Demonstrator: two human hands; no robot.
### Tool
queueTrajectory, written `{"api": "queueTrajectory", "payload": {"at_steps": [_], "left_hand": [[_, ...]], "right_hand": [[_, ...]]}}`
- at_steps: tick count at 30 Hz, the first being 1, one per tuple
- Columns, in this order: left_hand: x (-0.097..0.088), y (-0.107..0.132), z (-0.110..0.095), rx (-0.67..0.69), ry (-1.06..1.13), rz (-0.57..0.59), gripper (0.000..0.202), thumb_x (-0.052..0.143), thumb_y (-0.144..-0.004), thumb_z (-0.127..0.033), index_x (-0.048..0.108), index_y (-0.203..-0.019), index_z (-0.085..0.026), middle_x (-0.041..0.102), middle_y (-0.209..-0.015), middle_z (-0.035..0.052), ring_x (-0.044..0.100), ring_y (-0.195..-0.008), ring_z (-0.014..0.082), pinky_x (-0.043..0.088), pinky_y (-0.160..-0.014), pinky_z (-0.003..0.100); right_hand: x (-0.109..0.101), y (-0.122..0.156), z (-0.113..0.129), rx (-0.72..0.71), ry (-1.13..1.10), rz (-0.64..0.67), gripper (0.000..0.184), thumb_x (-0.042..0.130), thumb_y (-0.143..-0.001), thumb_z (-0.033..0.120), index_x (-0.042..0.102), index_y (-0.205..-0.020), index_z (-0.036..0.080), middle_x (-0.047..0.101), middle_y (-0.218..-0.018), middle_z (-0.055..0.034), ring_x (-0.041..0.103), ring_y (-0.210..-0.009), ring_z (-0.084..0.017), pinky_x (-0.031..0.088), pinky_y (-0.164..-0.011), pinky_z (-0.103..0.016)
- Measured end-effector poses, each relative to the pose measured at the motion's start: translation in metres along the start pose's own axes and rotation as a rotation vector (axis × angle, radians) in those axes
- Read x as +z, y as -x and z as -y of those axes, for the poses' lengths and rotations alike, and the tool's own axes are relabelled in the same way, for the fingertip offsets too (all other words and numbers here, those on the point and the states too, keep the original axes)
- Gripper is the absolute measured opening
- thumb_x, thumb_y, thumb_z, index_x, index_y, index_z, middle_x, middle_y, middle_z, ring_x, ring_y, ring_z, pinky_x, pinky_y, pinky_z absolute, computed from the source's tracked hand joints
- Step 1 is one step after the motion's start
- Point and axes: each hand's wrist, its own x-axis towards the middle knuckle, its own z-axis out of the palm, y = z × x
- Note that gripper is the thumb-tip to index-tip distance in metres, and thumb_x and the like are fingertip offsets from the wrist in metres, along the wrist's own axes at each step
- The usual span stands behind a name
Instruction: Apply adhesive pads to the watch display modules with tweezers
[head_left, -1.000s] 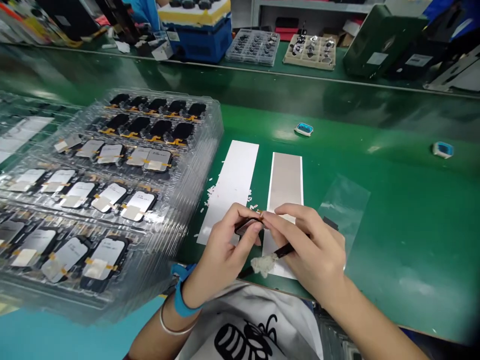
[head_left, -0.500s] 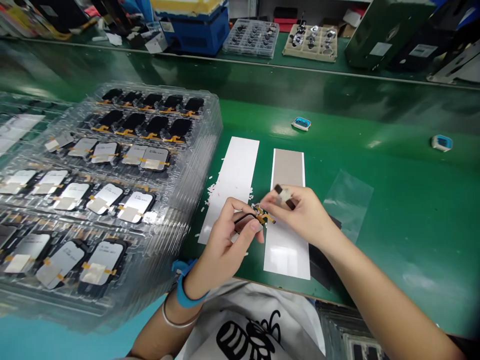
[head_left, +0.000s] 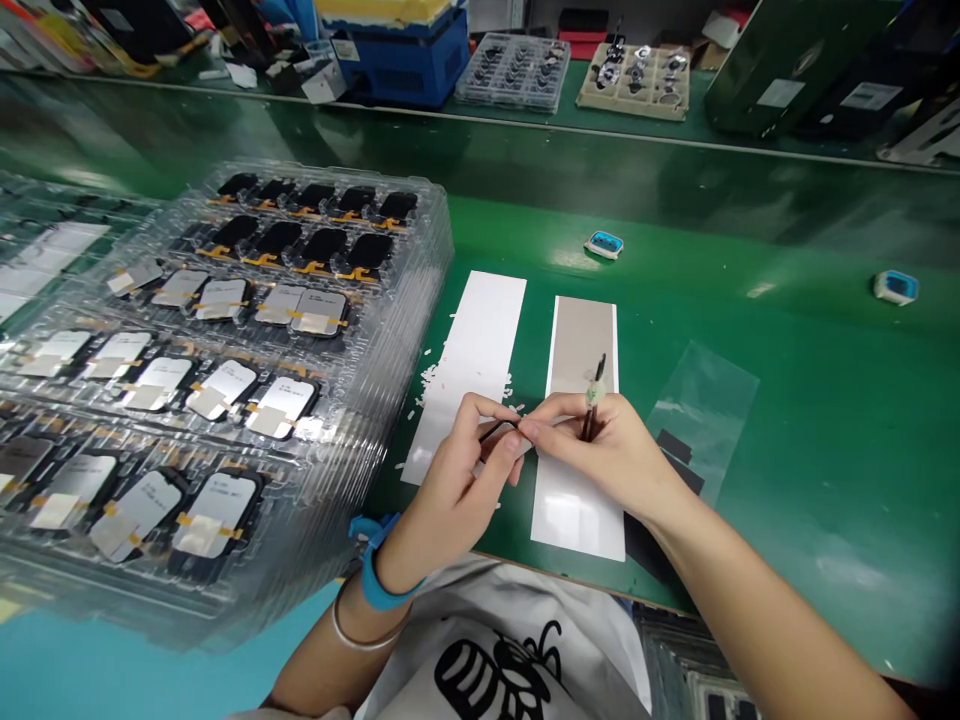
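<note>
At the left of the frame is a stack of clear plastic trays (head_left: 411, 325); at lower centre, the left hand (head_left: 459, 475) has its grip clamped on a small, thin, black-edged flat panel (head_left: 495, 434), probably light, stiff, slick-faced and fragile, best held by its rim. Beside it, the right hand (head_left: 606, 440) holds a slim dark tool with whitish wrapping (head_left: 593, 395), thumb and fingertip together at the panel's right end; whether they pinch it, I cannot tell.

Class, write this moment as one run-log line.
left grip: holds dark-rimmed part | right grip: holds dark tool, thumb at part's edge
</note>
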Motion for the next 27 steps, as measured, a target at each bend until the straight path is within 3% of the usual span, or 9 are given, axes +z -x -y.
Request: {"api": "queueTrajectory", "payload": {"at_steps": [4,6,10,15,17,19,22,25,27], "left_hand": [[-0.001,0.003,-0.001,-0.083,0.063,0.052,0.019,0.045,-0.103,-0.044,0.041,-0.108,-0.026,0.053,-0.074,-0.003,0.041,-0.06,0.0113,0.029,-0.052,0.023],[-0.001,0.003,-0.001,-0.109,0.059,0.05,0.02,0.045,-0.103,-0.044,0.041,-0.107,-0.026,0.053,-0.075,-0.0027,0.044,-0.062,0.0116,0.031,-0.053,0.023],[-0.001,0.001,0.002,-0.069,0.039,0.045,0.018,0.047,-0.103,-0.041,0.04,-0.106,-0.025,0.053,-0.074,-0.0029,0.047,-0.064,0.0114,0.033,-0.053,0.023],[0.001,0.001,0.0,-0.041,-0.085,0.056,0.015,0.041,-0.106,-0.039,0.04,-0.107,-0.024,0.058,-0.075,-0.0027,0.05,-0.06,0.0104,0.039,-0.056,0.024],[0.006,0.004,-0.003,-0.011,-0.174,0.087,0.013,0.037,-0.107,-0.037,0.041,-0.108,-0.024,0.065,-0.083,0.0001,0.059,-0.071,0.0122,0.047,-0.067,0.027],[0.014,0.005,-0.006,0.026,-0.308,0.135,0.013,0.034,-0.107,-0.033,0.043,-0.109,-0.023,0.068,-0.094,0.0039,0.066,-0.087,0.0164,0.051,-0.077,0.033],[0.029,0.005,-0.009,0.117,-0.554,0.205,0.012,0.036,-0.106,-0.025,0.047,-0.108,-0.02,0.068,-0.109,0.0091,0.066,-0.102,0.0221,0.053,-0.084,0.04],[0.043,0.002,-0.008,0.278,-0.736,0.282,0.01,0.037,-0.104,-0.017,0.047,-0.107,-0.018,0.061,-0.134,0.015,0.051,-0.135,0.0281,0.048,-0.105,0.047],[0.049,-0.001,-0.006,0.333,-0.825,0.334,0.011,0.037,-0.104,-0.015,0.048,-0.105,-0.016,0.057,-0.141,0.017,0.038,-0.145,0.0309,0.044,-0.111,0.05]], "right_hand": [[0.003,0.004,0.001,-0.201,0.249,-0.149,0.016,0.071,-0.086,0.032,0.074,-0.077,0.019,0.061,-0.061,0.0017,0.052,-0.05,-0.01,0.039,-0.047,-0.024],[0.007,0.006,0.002,-0.252,0.259,-0.172,0.011,0.07,-0.086,0.027,0.073,-0.078,0.019,0.063,-0.065,0.0013,0.058,-0.055,-0.011,0.043,-0.05,-0.024],[0.011,0.009,0.006,-0.206,0.22,-0.176,0.01,0.07,-0.086,0.026,0.071,-0.078,0.019,0.068,-0.073,0.0003,0.065,-0.065,-0.013,0.05,-0.058,-0.024],[-0.015,0.021,0.001,-0.294,0.37,-0.348,0.027,0.055,-0.097,0.036,0.072,-0.082,0.022,0.065,-0.083,-0.0014,0.062,-0.079,-0.014,0.049,-0.069,-0.027],[-0.03,0.03,-0.005,-0.326,0.459,-0.477,0.038,0.047,-0.101,0.043,0.071,-0.08,0.022,0.062,-0.088,-0.0027,0.06,-0.084,-0.014,0.048,-0.074,-0.027],[-0.044,0.039,-0.014,-0.304,0.505,-0.6,0.042,0.044,-0.103,0.047,0.069,-0.08,0.022,0.061,-0.085,-0.0021,0.059,-0.078,-0.013,0.048,-0.072,-0.027],[-0.054,0.051,-0.027,-0.224,0.426,-0.679,0.031,0.052,-0.1,0.047,0.064,-0.085,0.022,0.062,-0.081,0.0003,0.061,-0.064,-0.01,0.049,-0.062,-0.025],[-0.055,0.056,-0.034,-0.232,0.294,-0.718,0.021,0.068,-0.091,0.042,0.064,-0.086,0.022,0.064,-0.083,0.0003,0.069,-0.066,-0.012,0.057,-0.064,-0.025],[-0.054,0.056,-0.036,-0.263,0.253,-0.737,0.019,0.073,-0.088,0.038,0.066,-0.085,0.021,0.063,-0.084,-0.0004,0.071,-0.068,-0.014,0.061,-0.066,-0.026]]}}
